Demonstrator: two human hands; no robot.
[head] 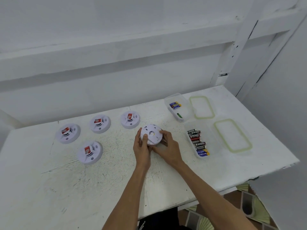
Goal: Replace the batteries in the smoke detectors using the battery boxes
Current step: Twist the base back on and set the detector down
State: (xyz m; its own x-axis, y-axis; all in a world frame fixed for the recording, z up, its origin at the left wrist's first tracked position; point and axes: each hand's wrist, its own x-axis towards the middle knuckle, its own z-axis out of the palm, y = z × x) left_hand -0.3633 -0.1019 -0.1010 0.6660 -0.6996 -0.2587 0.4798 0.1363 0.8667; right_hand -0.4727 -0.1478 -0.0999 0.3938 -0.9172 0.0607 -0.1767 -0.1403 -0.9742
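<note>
A round white smoke detector (152, 134) is held over the table's middle, its back plate facing up. My left hand (142, 147) grips its left edge, thumb on the plate. My right hand (167, 149) grips its right and lower edge. Several other detectors with red labels lie face up to the left, such as the nearest one (90, 152) and the far one (130, 119). A clear battery box (208, 139) at the right holds several black and red batteries. A second clear box (182, 103) behind it holds a few blue and yellow batteries.
Two clear lids with green seals lie right of the boxes, the near lid (232, 136) and the far lid (201, 107). The white table (83, 188) ends at its right edge beside a tiled floor. A white wall and frame stand behind.
</note>
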